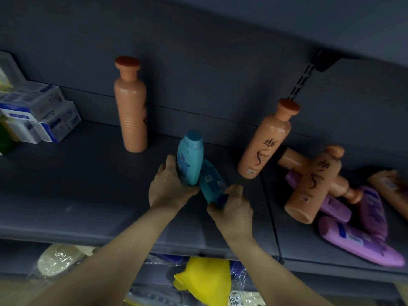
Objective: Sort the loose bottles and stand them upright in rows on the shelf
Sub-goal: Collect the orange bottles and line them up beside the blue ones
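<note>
My left hand [169, 187] grips a light teal bottle [190, 157], held upright at the middle of the dark grey shelf [88, 195]. My right hand [231, 208] holds a darker teal bottle [212, 184] that leans against the first one. Two tall orange bottles stand upright: one at the back left [131, 107], one right of my hands [265, 142]. On the right lies a loose pile of orange bottles [309, 186] and purple bottles [362, 239], all on their sides.
Blue-and-white boxes [42, 115] are stacked at the shelf's left end. A shelf bracket [309, 71] hangs at the back right under the upper shelf. Below the front edge, a lower shelf holds a yellow item [205, 281] and plastic-wrapped goods [57, 259].
</note>
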{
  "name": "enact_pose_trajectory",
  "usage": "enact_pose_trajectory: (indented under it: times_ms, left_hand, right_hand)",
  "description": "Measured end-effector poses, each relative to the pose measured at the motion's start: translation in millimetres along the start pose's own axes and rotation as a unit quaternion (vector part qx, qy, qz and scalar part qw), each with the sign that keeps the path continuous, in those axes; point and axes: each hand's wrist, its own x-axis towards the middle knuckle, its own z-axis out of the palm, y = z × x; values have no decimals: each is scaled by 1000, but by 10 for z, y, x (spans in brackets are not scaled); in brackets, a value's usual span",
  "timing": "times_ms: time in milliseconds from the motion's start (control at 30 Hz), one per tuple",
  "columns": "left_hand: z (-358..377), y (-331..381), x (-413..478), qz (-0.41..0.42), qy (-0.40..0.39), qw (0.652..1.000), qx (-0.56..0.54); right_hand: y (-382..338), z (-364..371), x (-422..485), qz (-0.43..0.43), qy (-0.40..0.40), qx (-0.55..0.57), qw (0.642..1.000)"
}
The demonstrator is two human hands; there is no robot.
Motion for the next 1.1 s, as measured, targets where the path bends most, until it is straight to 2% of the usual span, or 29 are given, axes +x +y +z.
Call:
enact_pose_trajectory:
  times_ms: [100,167,267,333,433,533,700,800,1100]
  left_hand:
    - [-16,-10,-20,-4,-15,1000,3]
    - [-45,-7,-57,-15,-32,999,8]
    - [-138,-46,-149,-22,-49,997,50]
    - [-231,-116,-203,-20,-46,994,96]
    - [-411,-268,-270,-17,-49,985,167]
    - [-630,-435,-321,-15,-37,976,212]
    - [-962,-711,-359,-39,-19,964,264]
    - [-1101,-877,-352,-54,-9,958,281]
    - [-1173,-1026,-109,-52,9,960,276]
  right_hand:
    - [-21,23,-45,6,-16,-29,999]
    - [-63,28,-85,-15,6,-56,998]
    - [-128,80,-179,-116,76,-35,990]
    - [-259,94,-291,-198,91,-9,976]
    - [-536,172,-480,-256,25,2,966]
    - [-822,305,-581,-257,-52,-33,965]
    - [-1168,492,-561,-234,-96,-52,966]
    - [-1293,559,-439,-220,-157,-74,960]
    - [-1553,711,-18,-148,-135,-12,980]
